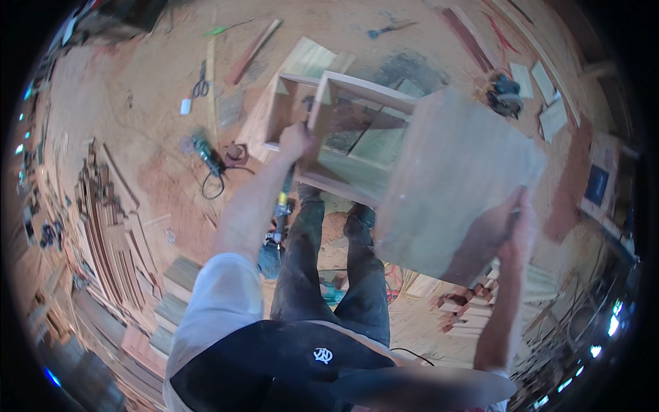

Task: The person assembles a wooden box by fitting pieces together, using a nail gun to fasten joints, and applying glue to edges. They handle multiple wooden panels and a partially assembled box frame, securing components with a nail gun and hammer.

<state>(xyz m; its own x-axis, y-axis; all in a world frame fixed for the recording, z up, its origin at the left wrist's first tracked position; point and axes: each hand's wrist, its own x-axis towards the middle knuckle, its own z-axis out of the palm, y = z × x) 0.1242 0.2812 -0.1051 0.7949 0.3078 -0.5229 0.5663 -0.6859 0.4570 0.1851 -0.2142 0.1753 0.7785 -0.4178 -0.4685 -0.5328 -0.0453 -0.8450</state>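
A pale wooden panel [460,172], smeared by motion, is tilted at the right of an open wooden box frame [367,84]. My right hand [518,230] grips the panel by its right edge. The frame has a narrow compartment on the left and a wider one, with the ground showing through. My left hand [296,142] is closed in a fist at the frame's left part, around what looks like a hammer [307,103]; its dark head shows above the fist and a dark handle below. Whether this fist also touches the frame, I cannot tell.
A green power tool [206,154] with a cord lies left, near scissors [200,82]. A cordless drill [276,230] stands by my legs. Long wood strips [110,233] are stacked at left, cut blocks [467,305] at lower right. A circular saw [504,96] sits far right.
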